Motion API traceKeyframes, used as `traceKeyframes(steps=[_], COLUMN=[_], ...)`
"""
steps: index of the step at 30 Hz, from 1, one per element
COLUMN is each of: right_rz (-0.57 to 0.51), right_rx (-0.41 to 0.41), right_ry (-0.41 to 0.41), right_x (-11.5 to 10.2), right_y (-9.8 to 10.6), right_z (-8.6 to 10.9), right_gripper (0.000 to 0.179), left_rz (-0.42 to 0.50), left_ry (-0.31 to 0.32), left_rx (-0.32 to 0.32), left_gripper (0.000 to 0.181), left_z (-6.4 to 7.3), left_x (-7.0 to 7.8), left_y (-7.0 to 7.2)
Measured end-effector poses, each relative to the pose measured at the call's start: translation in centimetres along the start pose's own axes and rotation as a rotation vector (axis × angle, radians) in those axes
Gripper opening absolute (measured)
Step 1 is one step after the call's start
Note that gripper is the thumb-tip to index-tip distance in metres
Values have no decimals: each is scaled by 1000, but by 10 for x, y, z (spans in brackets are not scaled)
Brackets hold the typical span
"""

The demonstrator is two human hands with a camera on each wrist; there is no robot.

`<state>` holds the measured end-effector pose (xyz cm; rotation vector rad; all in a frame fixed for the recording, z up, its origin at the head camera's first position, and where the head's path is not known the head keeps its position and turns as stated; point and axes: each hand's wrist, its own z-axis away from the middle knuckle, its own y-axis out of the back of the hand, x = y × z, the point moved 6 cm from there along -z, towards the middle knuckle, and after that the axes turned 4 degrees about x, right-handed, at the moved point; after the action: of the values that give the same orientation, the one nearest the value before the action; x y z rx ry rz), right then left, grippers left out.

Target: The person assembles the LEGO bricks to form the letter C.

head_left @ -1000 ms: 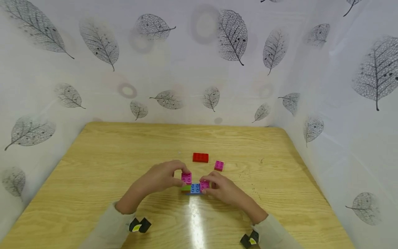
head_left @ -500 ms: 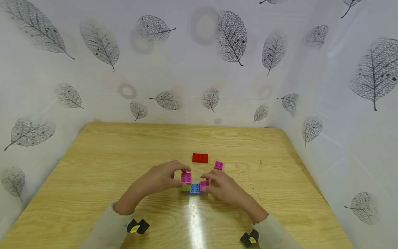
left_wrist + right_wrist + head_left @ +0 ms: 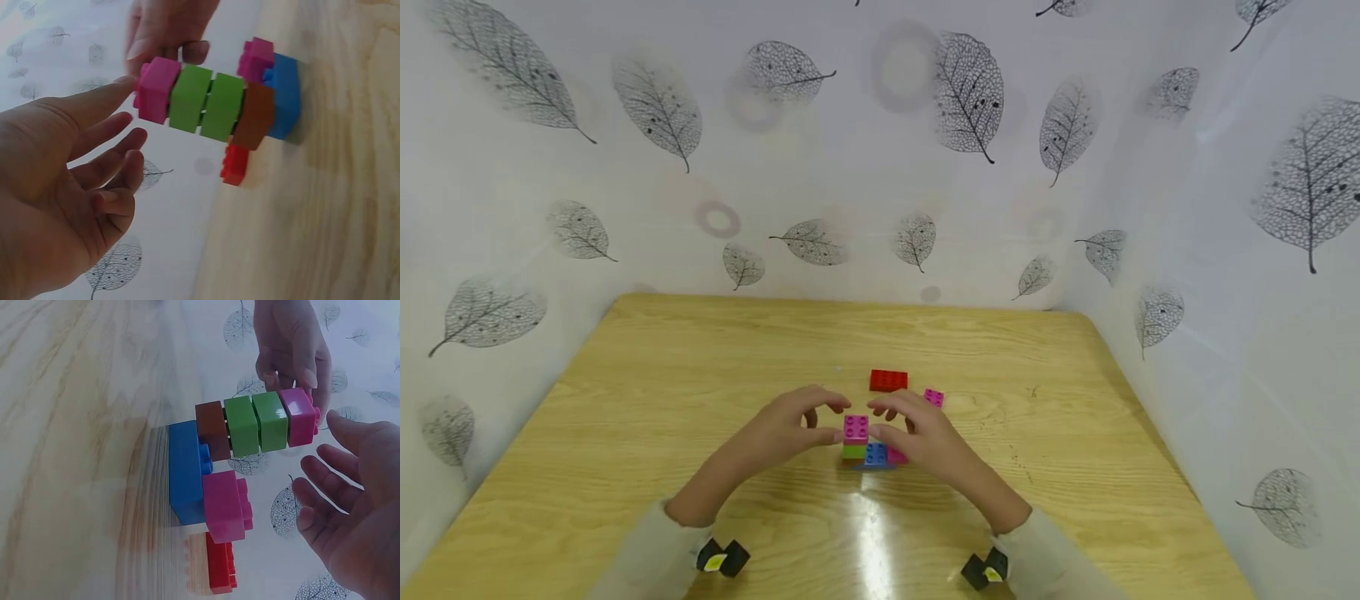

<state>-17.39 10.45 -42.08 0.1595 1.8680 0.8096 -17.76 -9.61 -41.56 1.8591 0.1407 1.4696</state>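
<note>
A stack of toy building bricks stands at mid-table: a blue base (image 3: 185,472), a brown brick (image 3: 255,115), two green bricks (image 3: 255,425) and a pink brick (image 3: 856,427) on top. Beside this column, another pink brick (image 3: 224,506) sits on the base's right end. My left hand (image 3: 786,421) is at the top pink brick's left side, thumb tip close to it; whether it touches is unclear. Across from it, my right hand (image 3: 917,429) has its thumb beside the same brick, a small gap showing in the right wrist view. Neither hand grips anything.
Beyond the hands, a red brick (image 3: 889,381) lies on the wooden table (image 3: 737,350). A loose pink brick (image 3: 934,397) is to its right, partly hidden by my right hand. A leaf-patterned white sheet (image 3: 850,183) surrounds the table's back and sides.
My right hand has left the pink brick on the base's right end and moved up and left to the top pink brick. My left fingers have loosened from that top brick.
</note>
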Motion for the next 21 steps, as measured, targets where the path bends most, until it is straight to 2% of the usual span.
traceKeyframes(steps=[4, 9, 21], right_rz=[15, 22, 30], right_rx=[-11, -16, 29], right_ry=[11, 21, 79], right_x=[-2, -2, -3], right_y=[-3, -8, -8], right_z=[-3, -3, -1], right_gripper=[32, 27, 26], left_rz=[44, 52, 74], left_ry=[-18, -34, -3], left_rx=[17, 37, 51], left_gripper=[39, 33, 25], left_z=[-1, -1, -1], left_x=[-4, -5, -6], left_y=[-7, -11, -11])
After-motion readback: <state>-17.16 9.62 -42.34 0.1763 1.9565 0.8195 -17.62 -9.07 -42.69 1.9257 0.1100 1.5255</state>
